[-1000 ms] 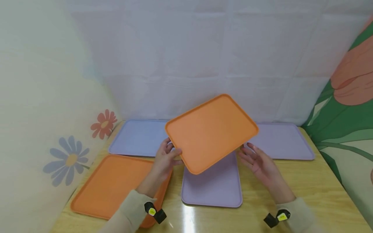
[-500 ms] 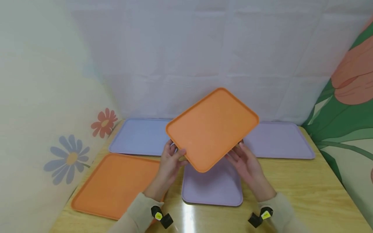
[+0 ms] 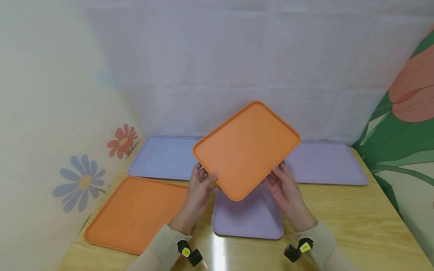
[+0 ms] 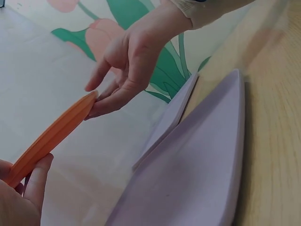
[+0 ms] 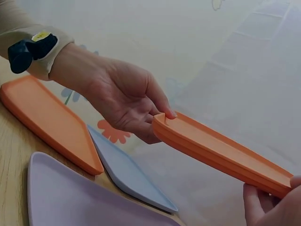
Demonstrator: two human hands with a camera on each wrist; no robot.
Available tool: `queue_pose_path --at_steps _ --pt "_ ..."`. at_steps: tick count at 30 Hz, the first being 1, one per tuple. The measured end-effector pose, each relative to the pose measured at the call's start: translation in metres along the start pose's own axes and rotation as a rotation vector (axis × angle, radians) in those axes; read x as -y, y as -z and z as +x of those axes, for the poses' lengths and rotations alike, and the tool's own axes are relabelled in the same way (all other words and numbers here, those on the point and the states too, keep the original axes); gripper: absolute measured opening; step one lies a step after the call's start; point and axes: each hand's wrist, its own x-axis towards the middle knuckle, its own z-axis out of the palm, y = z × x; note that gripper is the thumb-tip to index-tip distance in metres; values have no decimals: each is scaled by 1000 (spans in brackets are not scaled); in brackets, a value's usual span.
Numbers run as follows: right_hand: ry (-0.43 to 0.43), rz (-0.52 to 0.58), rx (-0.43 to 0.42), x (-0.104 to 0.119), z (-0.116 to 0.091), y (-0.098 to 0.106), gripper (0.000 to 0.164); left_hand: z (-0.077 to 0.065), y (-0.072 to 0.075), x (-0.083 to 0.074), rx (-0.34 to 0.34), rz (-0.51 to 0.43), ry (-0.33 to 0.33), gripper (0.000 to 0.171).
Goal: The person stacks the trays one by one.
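An orange rectangular tray is held up above the table, turned at an angle with its flat inner face toward the head camera. My left hand grips its left lower edge, thumb on the face and fingers behind. On the lower right edge, my right hand pinches the rim between thumb and fingers. The left wrist view shows the tray edge-on, both hands on it. Directly below, a lavender tray lies on the table, its far part hidden by the raised tray.
Another orange tray lies at the left, partly behind my left forearm. A light blue tray sits at the back left, and a second lavender tray at the back right. A white cloth hangs behind the wooden table.
My right hand has moved left and taken hold of the orange tray's lower right edge. The tray has risen slightly and turned more steeply, with my left hand still gripping it.
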Motion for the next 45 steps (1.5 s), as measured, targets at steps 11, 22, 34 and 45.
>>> queue_pose_path --at_steps 11,22,34,45 --pt "-1 -53 -125 3 2 3 29 -4 4 3 19 61 36 64" --pt "-2 -213 -62 22 0 24 32 7 31 -22 90 186 189 48" --pt "-35 -377 167 38 1 46 39 34 38 -36 345 493 314 63" --pt "-86 -519 175 44 6 56 59 44 35 -26 390 550 320 68"
